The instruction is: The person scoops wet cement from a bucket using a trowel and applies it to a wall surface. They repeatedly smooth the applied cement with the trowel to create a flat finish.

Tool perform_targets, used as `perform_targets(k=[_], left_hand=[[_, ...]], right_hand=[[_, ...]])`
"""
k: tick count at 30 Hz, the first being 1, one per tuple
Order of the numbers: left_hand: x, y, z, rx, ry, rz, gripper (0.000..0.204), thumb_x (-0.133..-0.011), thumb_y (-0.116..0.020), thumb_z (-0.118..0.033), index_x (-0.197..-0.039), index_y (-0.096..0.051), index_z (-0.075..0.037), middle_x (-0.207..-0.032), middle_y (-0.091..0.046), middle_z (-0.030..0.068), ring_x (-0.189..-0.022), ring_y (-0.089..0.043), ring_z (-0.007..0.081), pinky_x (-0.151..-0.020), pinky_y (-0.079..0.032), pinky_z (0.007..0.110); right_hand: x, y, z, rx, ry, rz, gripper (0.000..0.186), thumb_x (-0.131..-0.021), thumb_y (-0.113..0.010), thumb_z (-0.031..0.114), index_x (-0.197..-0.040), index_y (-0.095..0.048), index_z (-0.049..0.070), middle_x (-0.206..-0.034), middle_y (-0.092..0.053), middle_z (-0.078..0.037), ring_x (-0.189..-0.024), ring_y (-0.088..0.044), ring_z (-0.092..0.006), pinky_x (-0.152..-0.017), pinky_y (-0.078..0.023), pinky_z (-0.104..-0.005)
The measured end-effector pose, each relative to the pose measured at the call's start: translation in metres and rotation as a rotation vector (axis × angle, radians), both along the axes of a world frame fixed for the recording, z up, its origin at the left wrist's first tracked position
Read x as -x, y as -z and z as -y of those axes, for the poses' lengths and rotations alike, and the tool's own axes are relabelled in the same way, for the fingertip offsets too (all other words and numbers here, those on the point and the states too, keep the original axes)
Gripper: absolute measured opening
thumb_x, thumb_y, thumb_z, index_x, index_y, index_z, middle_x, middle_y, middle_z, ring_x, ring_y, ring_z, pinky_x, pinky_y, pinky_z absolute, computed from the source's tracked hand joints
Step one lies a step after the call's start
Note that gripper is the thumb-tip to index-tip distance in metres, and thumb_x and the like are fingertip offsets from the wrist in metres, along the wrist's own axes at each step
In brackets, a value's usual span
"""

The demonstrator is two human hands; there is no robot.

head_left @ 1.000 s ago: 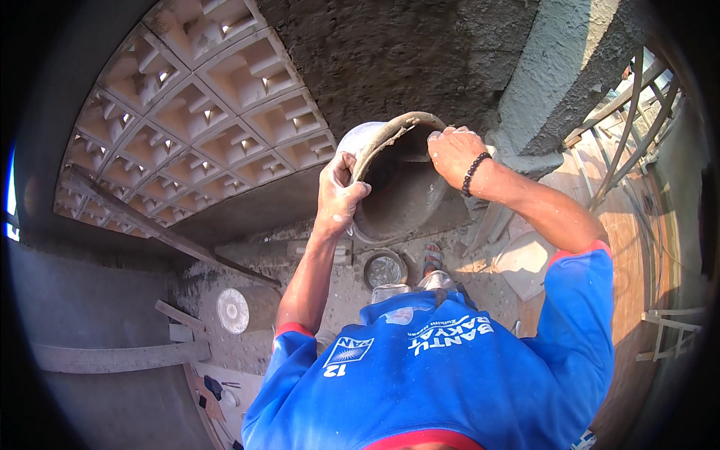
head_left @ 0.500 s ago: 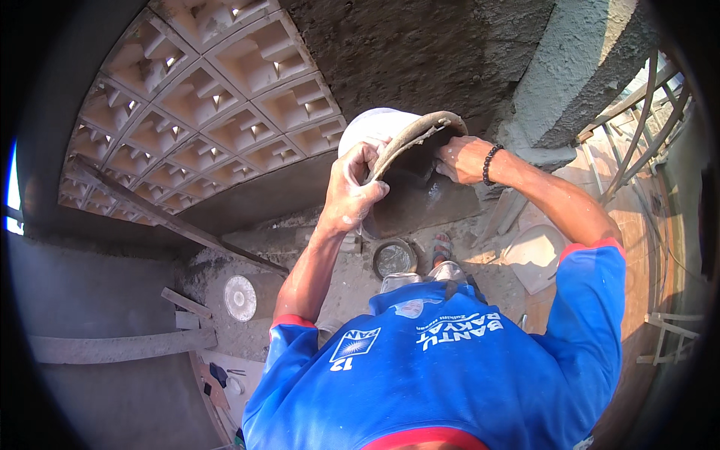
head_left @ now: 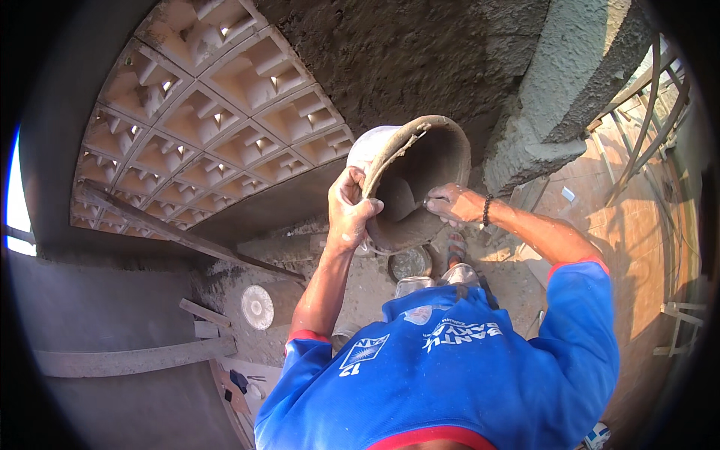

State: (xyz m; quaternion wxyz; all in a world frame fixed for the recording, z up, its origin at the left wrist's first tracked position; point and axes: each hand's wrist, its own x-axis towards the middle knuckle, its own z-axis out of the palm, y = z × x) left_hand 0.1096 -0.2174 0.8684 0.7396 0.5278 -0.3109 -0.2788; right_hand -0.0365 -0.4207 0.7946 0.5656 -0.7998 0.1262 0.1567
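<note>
Boards [head_left: 135, 360] cross the lower left, below a wall of pale vent blocks [head_left: 200, 157] with a wooden pole [head_left: 187, 235] slanting beneath it. Next, a tub [head_left: 259, 307] lies on its side on the gritty floor, its pale round end turned left. The left hand [head_left: 349, 211] grasps the near-left rim of a bucket [head_left: 450, 154], thumb over the lip, fingers against the outer wall. The bucket is tilted up in front of the person – its mouth faces them, its rim crusted grey. Below it sit a round basin [head_left: 430, 262] and a sandalled foot [head_left: 455, 246]. The right hand [head_left: 456, 204], a beaded bracelet [head_left: 486, 211] at its wrist, is at the mouth's lower right, fingers curled – I cannot tell whether they grip anything. Farther right stand a rough column [head_left: 562, 90] and bent poles [head_left: 654, 124].
</note>
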Motion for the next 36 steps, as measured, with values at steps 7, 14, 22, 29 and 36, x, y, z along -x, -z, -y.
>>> perform_targets(k=[7, 14, 22, 29, 36], left_hand=[[-0.025, 0.015, 0.015, 0.083, -0.131, -0.076, 0.031, -0.057, -0.060, 0.003, -0.083, -0.046, -0.008, -0.087, -0.051, -0.0014, -0.080, -0.046, 0.0079, -0.077, -0.037, 0.023], [-0.043, 0.017, 0.045, 0.113, -0.194, -0.161, 0.028, -0.062, -0.059, 0.003, -0.087, -0.050, -0.004, -0.093, -0.061, 0.0060, -0.081, -0.055, 0.0119, -0.080, -0.047, 0.026], [-0.051, 0.089, 0.060, -0.052, -0.295, -0.236, 0.025, -0.062, -0.053, 0.002, -0.086, -0.050, -0.004, -0.082, -0.061, 0.0067, -0.072, -0.058, 0.0155, -0.075, -0.051, 0.028], [-0.044, 0.134, 0.061, -0.125, -0.276, -0.339, 0.022, -0.061, -0.051, 0.005, -0.081, -0.048, -0.005, -0.088, -0.061, 0.0078, -0.081, -0.057, 0.0172, -0.084, -0.049, 0.031], [-0.040, 0.140, 0.071, -0.223, -0.336, -0.357, 0.025, -0.061, -0.050, 0.007, -0.083, -0.047, -0.005, -0.085, -0.055, 0.0036, -0.076, -0.052, 0.0131, -0.077, -0.045, 0.025]], right_hand=[[0.018, -0.011, 0.007, -0.230, 0.187, -0.035, 0.034, -0.097, -0.053, 0.033, -0.104, -0.061, 0.001, -0.068, -0.059, -0.005, -0.054, -0.056, -0.0109, -0.045, -0.047, -0.0274], [0.047, -0.012, 0.035, -0.407, 0.299, -0.010, 0.032, -0.097, -0.055, 0.029, -0.106, -0.059, -0.001, -0.069, -0.059, -0.004, -0.053, -0.056, -0.0096, -0.045, -0.047, -0.0263], [0.088, 0.018, 0.075, -0.513, 0.672, 0.162, 0.024, -0.098, -0.053, 0.031, -0.096, -0.056, 0.007, -0.067, -0.056, -0.002, -0.051, -0.054, -0.0098, -0.043, -0.045, -0.0255], [0.103, 0.123, 0.176, -0.807, 1.144, 0.100, 0.020, -0.094, -0.055, 0.031, -0.097, -0.053, 0.011, -0.065, -0.055, -0.005, -0.048, -0.054, -0.0166, -0.040, -0.045, -0.0332], [0.056, 0.176, 0.271, -0.529, 1.393, 0.043, 0.022, -0.093, -0.056, 0.027, -0.104, -0.054, 0.007, -0.069, -0.057, -0.006, -0.052, -0.057, -0.0183, -0.043, -0.047, -0.0342]])
